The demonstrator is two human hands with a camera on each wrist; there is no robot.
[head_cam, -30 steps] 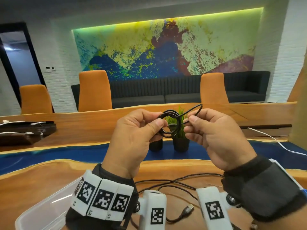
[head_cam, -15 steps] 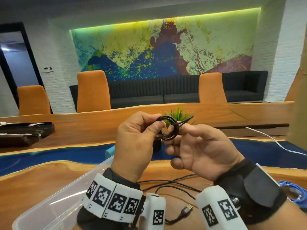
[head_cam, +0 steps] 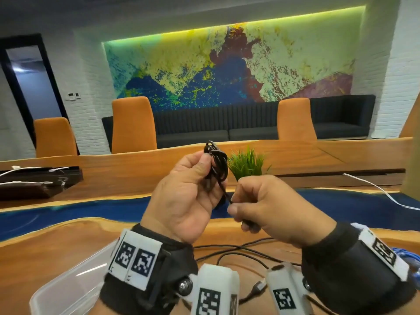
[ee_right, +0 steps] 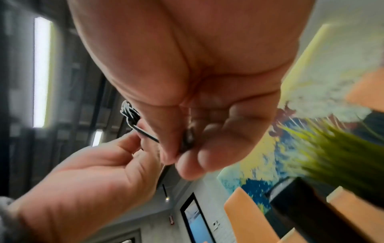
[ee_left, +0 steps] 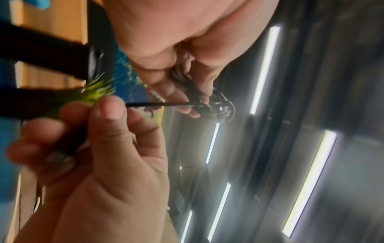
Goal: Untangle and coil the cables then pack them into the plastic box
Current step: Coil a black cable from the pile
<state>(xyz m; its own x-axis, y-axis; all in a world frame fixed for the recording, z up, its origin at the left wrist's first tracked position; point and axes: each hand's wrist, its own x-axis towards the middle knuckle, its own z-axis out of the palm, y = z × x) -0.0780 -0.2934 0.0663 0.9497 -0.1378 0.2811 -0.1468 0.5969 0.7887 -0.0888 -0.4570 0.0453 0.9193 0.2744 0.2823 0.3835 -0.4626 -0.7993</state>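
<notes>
A small coil of black cable (head_cam: 217, 164) is held up at chest height, pinched between thumb and fingers of my left hand (head_cam: 188, 192). From the coil (ee_left: 220, 108) a short taut strand runs down to my right hand (head_cam: 270, 208), whose curled fingers grip the cable's free end with its plug (ee_right: 188, 139). The coil (ee_right: 129, 112) stands edge-on to the head view. A clear plastic box (head_cam: 68, 289) sits on the table at the lower left, under my left wrist. More black cable (head_cam: 241, 251) with a USB plug lies loose on the wood below both hands.
A small green plant in a dark pot (head_cam: 246, 163) stands just behind my hands. A blue cable (head_cam: 409, 258) lies at the right edge, a white cable (head_cam: 375, 189) farther back right. A dark tray with white cables (head_cam: 34, 180) sits at far left. Orange chairs stand beyond the table.
The left hand has turned the coil edge-on and raised it. The right hand has dropped below the coil and pulled the free end down and taut.
</notes>
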